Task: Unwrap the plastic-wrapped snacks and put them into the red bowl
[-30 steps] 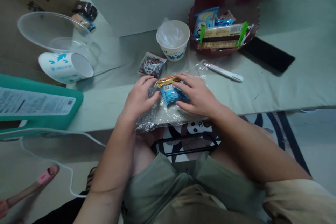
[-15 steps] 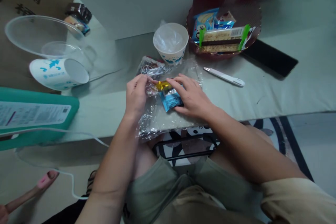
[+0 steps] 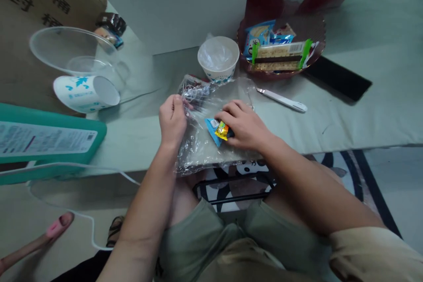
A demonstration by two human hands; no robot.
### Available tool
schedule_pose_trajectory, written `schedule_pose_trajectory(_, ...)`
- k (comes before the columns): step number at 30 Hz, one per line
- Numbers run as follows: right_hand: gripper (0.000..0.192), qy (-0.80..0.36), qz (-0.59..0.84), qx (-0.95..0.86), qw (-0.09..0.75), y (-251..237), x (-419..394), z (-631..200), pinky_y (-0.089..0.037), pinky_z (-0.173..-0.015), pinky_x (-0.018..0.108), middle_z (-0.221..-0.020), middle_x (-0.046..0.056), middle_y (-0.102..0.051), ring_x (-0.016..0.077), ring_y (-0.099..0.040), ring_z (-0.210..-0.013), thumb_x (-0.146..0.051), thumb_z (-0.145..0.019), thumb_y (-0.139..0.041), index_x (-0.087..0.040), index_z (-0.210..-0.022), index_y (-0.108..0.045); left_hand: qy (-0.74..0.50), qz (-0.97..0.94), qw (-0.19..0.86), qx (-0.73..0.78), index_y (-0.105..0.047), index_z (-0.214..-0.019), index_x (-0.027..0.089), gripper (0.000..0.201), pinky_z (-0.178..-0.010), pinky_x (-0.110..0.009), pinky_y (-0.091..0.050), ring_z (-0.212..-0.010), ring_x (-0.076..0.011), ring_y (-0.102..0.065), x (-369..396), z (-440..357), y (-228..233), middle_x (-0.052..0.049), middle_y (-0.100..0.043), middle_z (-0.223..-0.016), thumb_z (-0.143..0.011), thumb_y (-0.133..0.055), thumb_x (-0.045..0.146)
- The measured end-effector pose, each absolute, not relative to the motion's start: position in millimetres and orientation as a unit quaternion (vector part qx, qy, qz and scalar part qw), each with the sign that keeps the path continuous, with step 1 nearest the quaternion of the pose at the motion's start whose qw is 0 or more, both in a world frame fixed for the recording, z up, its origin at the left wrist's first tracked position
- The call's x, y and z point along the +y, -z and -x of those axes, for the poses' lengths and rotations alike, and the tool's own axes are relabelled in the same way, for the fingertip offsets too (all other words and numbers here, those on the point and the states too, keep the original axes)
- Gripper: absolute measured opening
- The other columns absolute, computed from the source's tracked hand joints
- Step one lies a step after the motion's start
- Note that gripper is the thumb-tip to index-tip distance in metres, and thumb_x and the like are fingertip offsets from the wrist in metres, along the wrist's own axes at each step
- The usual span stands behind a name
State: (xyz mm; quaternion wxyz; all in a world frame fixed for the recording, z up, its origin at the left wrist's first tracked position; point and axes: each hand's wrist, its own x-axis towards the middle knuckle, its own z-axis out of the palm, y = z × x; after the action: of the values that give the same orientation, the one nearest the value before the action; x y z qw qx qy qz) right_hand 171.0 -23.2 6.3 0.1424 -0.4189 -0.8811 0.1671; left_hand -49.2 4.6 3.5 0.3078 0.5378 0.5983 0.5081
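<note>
My left hand point(image 3: 172, 119) pinches the edge of a clear plastic bag point(image 3: 201, 156) spread over the table's front edge. My right hand point(image 3: 246, 125) is closed around small wrapped snacks: a blue packet point(image 3: 211, 128) and a yellow-wrapped snack point(image 3: 221, 131) poke out from under its fingers. Those two lie over the bag, and the hand hides part of them. Just behind the left hand, a dark packet point(image 3: 194, 90) shows by the film. A paper cup point(image 3: 218, 64) lined with clear plastic stands behind the bag.
A snack bowl point(image 3: 280, 75) stands at the back right, near a white cutter point(image 3: 282, 100) and a black phone point(image 3: 339, 79). To the left are a tipped paper cup point(image 3: 84, 93), a clear plastic tub point(image 3: 74, 48) and a green container point(image 3: 99, 130). Another person's foot point(image 3: 59, 224) shows below.
The yellow snack has moved right and nearer to me, away from my left hand, and now sits at my right fingers over the blue packet. The view has shifted slightly.
</note>
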Motion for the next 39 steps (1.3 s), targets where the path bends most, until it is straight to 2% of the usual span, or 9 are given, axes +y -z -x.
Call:
schedule_pose_trajectory(7, 0.039, -0.171, 0.421, -0.879, 0.147, -12, -24, -174, -0.028, -0.116, 0.055, -0.120, 0.009, -0.072, 0.0323, -0.054, -0.134, -0.021, -0.075, -0.069, -0.024, -0.113, -0.060, -0.496, -0.566, 0.332, 0.568, -0.061, -0.070, 0.021, 0.040, -0.057, -0.026, -0.040, -0.051, -0.0127, -0.046, 9, 50, -5, 0.002, -0.052, -0.053, -0.100, -0.055, 0.047)
schedule_pose_trajectory(14, 0.043, -0.313, 0.453, -0.730, 0.405, -21, -36, -197, -0.050, -0.090, 0.044, -0.112, 0.010, -0.068, 0.0269, -0.065, -0.100, -0.035, -0.077, -0.065, -0.023, -0.116, -0.052, -0.503, -0.540, 0.352, 0.576, -0.059, -0.068, 0.020, 0.041, -0.057, -0.026, -0.040, -0.050, -0.0118, -0.045, 8, 53, -6, 0.002, -0.051, -0.052, -0.099, -0.056, 0.046)
schedule_pose_trajectory(18, 0.039, -0.229, 0.525, -0.650, 0.501, -56, -4, -218, -0.052, -0.087, 0.043, -0.102, 0.006, -0.065, 0.0256, -0.064, -0.096, -0.040, -0.075, -0.069, -0.026, -0.107, -0.051, -0.481, -0.546, 0.355, 0.587, -0.059, -0.069, 0.019, 0.036, -0.058, -0.025, -0.040, -0.052, -0.0113, -0.047, 6, 49, -13, 0.002, -0.053, -0.055, -0.100, -0.054, 0.037)
schedule_pose_trajectory(22, 0.044, -0.090, 0.664, -0.624, 0.402, -101, 63, -238, -0.051, -0.095, 0.050, -0.101, 0.005, -0.065, 0.0270, -0.062, -0.098, -0.029, -0.070, -0.075, -0.026, -0.108, -0.054, -0.460, -0.556, 0.374, 0.583, -0.060, -0.071, 0.019, 0.033, -0.058, -0.024, -0.040, -0.054, -0.0115, -0.049, 7, 45, -17, 0.001, -0.055, -0.056, -0.100, -0.048, 0.029)
schedule_pose_trajectory(25, 0.086, -0.051, 0.748, -0.602, 0.274, -119, 88, -243, -0.036, -0.111, 0.069, -0.123, 0.011, -0.066, 0.0389, -0.059, -0.122, -0.030, -0.064, -0.085, -0.027, -0.141, -0.045, -0.444, -0.565, 0.401, 0.568, -0.061, -0.074, 0.019, 0.032, -0.053, -0.024, -0.038, -0.054, -0.0124, -0.050, 11, 44, -17, 0.000, -0.056, -0.056, -0.100, -0.047, 0.031)
schedule_pose_trajectory(27, 0.093, -0.028, 0.725, -0.623, 0.292, -114, 78, -239, -0.031, -0.114, 0.072, -0.135, 0.016, -0.061, 0.0418, -0.053, -0.133, -0.030, -0.067, -0.083, -0.023, -0.148, -0.040, -0.437, -0.574, 0.413, 0.556, -0.062, -0.075, 0.019, 0.032, -0.049, -0.024, -0.036, -0.053, -0.0127, -0.050, 15, 45, -17, -0.001, -0.057, -0.057, -0.098, -0.049, 0.037)
schedule_pose_trajectory(30, 0.059, -0.071, 0.581, -0.701, 0.407, -76, 33, -224, -0.047, -0.111, 0.054, -0.133, 0.014, -0.064, 0.0309, -0.062, -0.125, -0.023, -0.080, -0.065, -0.021, -0.137, -0.048, -0.428, -0.571, 0.445, 0.541, -0.064, -0.076, 0.019, 0.036, -0.043, -0.023, -0.031, -0.048, -0.0112, -0.045, 18, 45, -18, -0.001, -0.059, -0.057, -0.094, -0.055, 0.048)
schedule_pose_trajectory(33, 0.049, -0.152, 0.572, -0.674, 0.442, -25, -10, -208, -0.051, -0.107, 0.052, -0.128, 0.013, -0.066, 0.0305, -0.065, -0.121, -0.030, -0.085, -0.063, -0.023, -0.132, -0.051, -0.425, -0.551, 0.506, 0.510, -0.065, -0.077, 0.018, 0.038, -0.038, -0.023, -0.026, -0.040, -0.0070, -0.037, 14, 46, -19, -0.002, -0.066, -0.063, -0.090, -0.060, 0.054)
schedule_pose_trajectory(39, 0.087, -0.301, 0.523, -0.675, 0.425, 21, -25, -204, -0.039, -0.120, 0.058, -0.153, 0.015, -0.050, 0.0353, -0.048, -0.145, -0.052, -0.078, -0.076, -0.027, -0.151, -0.036, -0.407, -0.460, 0.674, 0.411, -0.061, -0.073, 0.019, 0.039, -0.030, -0.021, -0.013, -0.031, -0.0025, -0.030, -4, 56, -30, -0.007, -0.077, -0.080, -0.081, -0.068, 0.056)
